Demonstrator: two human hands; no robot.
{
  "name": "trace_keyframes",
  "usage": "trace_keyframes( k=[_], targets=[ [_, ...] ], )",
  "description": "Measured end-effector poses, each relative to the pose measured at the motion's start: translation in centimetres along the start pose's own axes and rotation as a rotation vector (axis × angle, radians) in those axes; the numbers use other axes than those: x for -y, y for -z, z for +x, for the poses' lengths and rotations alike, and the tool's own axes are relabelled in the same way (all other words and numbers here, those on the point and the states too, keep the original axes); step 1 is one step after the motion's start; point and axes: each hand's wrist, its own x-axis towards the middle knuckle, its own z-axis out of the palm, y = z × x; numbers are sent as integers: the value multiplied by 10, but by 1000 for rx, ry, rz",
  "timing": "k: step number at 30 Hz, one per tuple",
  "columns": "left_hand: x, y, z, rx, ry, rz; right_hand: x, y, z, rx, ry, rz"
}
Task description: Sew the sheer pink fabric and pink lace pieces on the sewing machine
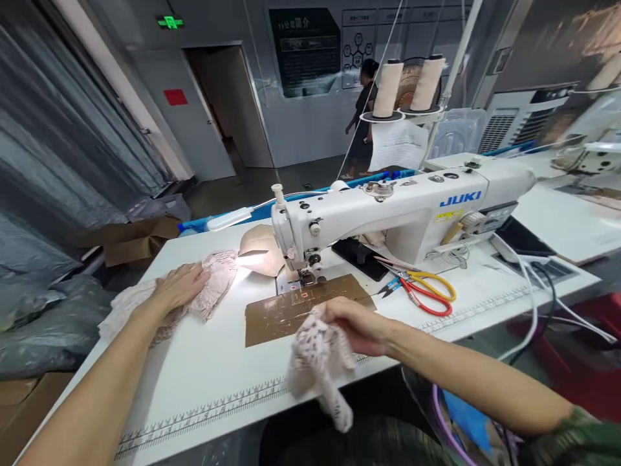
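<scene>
My left hand (182, 286) lies flat, fingers spread, on a pale pink crinkled cloth (216, 285) at the left of the white table. At the table's front edge, my right hand (347, 323) grips a small patterned cloth (317, 346), which hangs down over the ruler strip, blurred at its lower end. Behind that hand is a brown plate (276, 320) under the needle area of a white sewing machine (412, 207). A beige piece (262, 249) rests left of the machine head.
Scissors with red and yellow handles (431, 292) and a dark phone-like object (366, 260) lie right of the needle. Two thread cones (388, 89) stand behind the machine. A person (363, 116) is in the background. Cardboard boxes (140, 243) are at the left.
</scene>
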Motion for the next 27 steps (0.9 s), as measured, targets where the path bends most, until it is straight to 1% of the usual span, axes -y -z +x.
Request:
trace_keyframes(
  k=[3,6,7,9,12,14,15,17,19,20,21,22,23,26,27],
  targets=[
    [-7,7,9,139,22,6,2,10,-16,-74,-23,19],
    [-13,6,12,185,45,4,1,8,-20,-154,-15,-57],
    [-14,4,12,186,53,0,-1,5,-18,-155,-12,-113],
    [-17,0,10,179,68,-17,-3,-4,-13,-112,-31,-209],
    [-16,-8,6,144,80,-65,-3,-18,-1,-27,-73,-202],
    [-12,-14,3,69,76,-111,1,-24,7,20,-51,-154],
    [-10,-17,1,3,70,-141,4,-24,11,34,-29,-139],
    [-8,-19,-7,-183,42,-200,10,-20,16,37,-1,-156],
    [-11,-18,-21,-394,-26,-268,13,-10,21,22,-18,-239],
    [-16,-16,-31,-468,-86,-316,13,-4,23,17,-40,-290],
    [-24,-13,-43,-509,-162,-377,12,2,24,18,-64,-343],
    [-34,-10,-57,-494,-257,-462,10,7,25,26,-85,-394],
    [-46,-7,-71,-404,-383,-545,8,11,26,42,-100,-443],
    [-89,-1,-114,-55,-729,-713,0,17,23,124,-105,-559],
    [-102,0,-126,31,-819,-744,-1,18,20,159,-104,-585]
  ],
)
